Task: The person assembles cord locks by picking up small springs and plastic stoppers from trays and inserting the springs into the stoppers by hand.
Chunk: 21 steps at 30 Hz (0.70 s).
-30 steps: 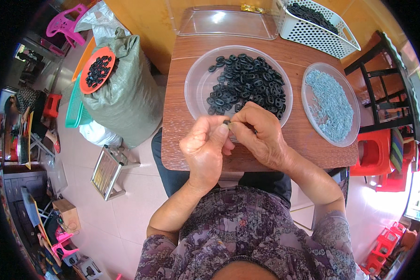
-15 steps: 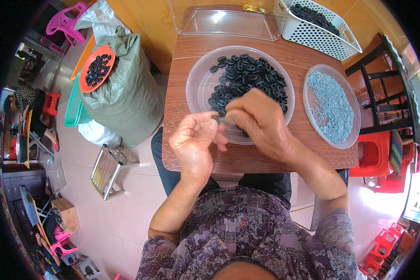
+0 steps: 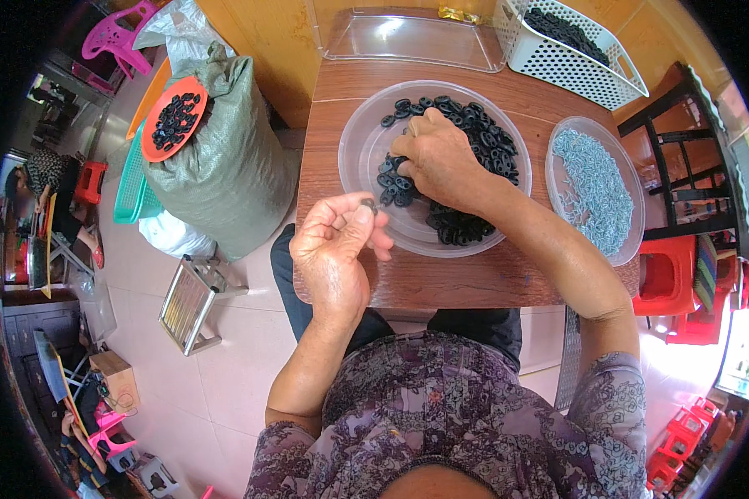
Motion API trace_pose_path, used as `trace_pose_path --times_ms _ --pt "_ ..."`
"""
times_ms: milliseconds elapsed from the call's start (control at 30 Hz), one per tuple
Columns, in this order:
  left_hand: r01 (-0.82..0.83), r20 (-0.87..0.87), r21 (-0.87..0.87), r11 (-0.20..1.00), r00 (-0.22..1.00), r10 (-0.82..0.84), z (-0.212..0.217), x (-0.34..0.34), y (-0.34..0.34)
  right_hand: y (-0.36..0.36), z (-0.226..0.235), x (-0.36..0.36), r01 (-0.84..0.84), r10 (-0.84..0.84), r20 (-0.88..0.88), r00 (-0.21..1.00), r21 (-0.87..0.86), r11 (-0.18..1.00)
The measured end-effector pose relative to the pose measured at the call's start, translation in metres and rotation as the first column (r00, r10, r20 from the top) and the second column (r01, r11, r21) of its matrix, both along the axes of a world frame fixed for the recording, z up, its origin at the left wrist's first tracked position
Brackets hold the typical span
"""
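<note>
My left hand (image 3: 333, 245) is raised over the table's near edge, just left of the bowl. Its thumb and forefinger pinch a small dark piece (image 3: 369, 203), mostly covered by the fingertips. Inside a round clear plastic bowl (image 3: 354, 200), my right hand (image 3: 441, 158) reaches down with curled fingers into a heap of black oval pieces with holes (image 3: 495, 145). Its fingertips are hidden among them, so what they grip does not show. To the right stands a clear round tub (image 3: 639, 204) of small silvery-blue screw-like pins (image 3: 595, 187).
A clear rectangular tray (image 3: 408, 41) and a white perforated basket (image 3: 558, 66) of black pieces stand at the table's back. Left of the table, an orange plate (image 3: 154, 150) of black pieces rests on a full sack (image 3: 233, 166). A metal stool (image 3: 193, 308) is below.
My right hand has left the left hand's fingertips and moved up into the heap of black pieces. The left hand has shifted slightly left, still pinching.
</note>
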<state>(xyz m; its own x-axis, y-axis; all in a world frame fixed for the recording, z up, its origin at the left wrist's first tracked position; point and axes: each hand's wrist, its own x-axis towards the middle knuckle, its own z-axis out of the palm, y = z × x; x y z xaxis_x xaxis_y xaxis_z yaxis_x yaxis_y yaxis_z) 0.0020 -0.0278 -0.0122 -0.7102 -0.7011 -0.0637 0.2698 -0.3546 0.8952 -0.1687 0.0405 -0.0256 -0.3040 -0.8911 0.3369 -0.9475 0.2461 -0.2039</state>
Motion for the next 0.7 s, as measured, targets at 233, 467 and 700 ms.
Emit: trace_pose_path --times_ms 233,467,700 --pt "0.005 0.000 -0.023 1.000 1.000 -0.005 0.003 -0.002 -0.001 0.010 0.008 0.004 -0.022 0.052 0.136 0.989 -0.214 0.977" --pt "0.010 0.005 -0.024 1.000 1.000 -0.010 0.009 -0.008 -0.002 0.023 0.015 0.011 0.205 0.101 0.829 0.551 -0.252 0.946" --pt "-0.011 0.019 -0.012 1.000 1.000 0.011 0.013 -0.013 -0.001 0.034 0.027 0.011 0.250 0.137 0.974 0.183 -0.181 0.951"
